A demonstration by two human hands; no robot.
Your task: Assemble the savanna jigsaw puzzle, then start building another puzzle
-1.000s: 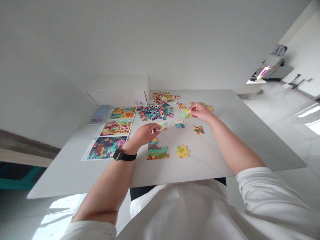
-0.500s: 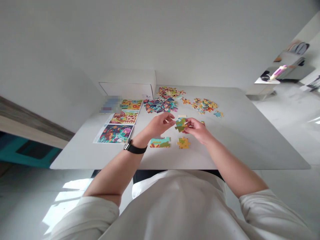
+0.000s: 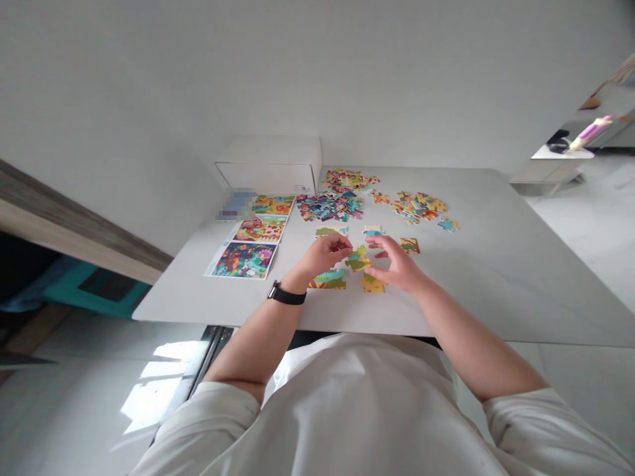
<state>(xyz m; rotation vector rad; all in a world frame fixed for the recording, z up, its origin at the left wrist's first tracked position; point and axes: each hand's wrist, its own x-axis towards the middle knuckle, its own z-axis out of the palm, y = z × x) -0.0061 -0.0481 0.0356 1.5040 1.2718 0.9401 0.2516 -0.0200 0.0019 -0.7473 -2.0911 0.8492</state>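
My left hand (image 3: 325, 254), with a black watch on its wrist, pinches the left side of a green and yellow puzzle piece (image 3: 358, 258) just above the white table (image 3: 496, 264). My right hand (image 3: 397, 263) is beside that piece on its right, fingers spread and open, fingertips close to it. Under my hands lie a joined teal and orange section (image 3: 330, 280) and a yellow piece (image 3: 373, 285). Loose single pieces lie just beyond my hands: one (image 3: 331, 231), another (image 3: 372, 231), and a red-edged one (image 3: 409, 245).
Heaps of loose pieces lie at the far side: a blue heap (image 3: 330, 205), a pale heap (image 3: 348, 178) and an orange heap (image 3: 417, 206). A reference sheet with three pictures (image 3: 255, 235) lies at left. A white box (image 3: 270, 165) stands against the wall.
My hands came together from the far pieces toward me. The green and yellow piece, held by both hands half a second ago, is lower now, and my right hand has let go and spread.
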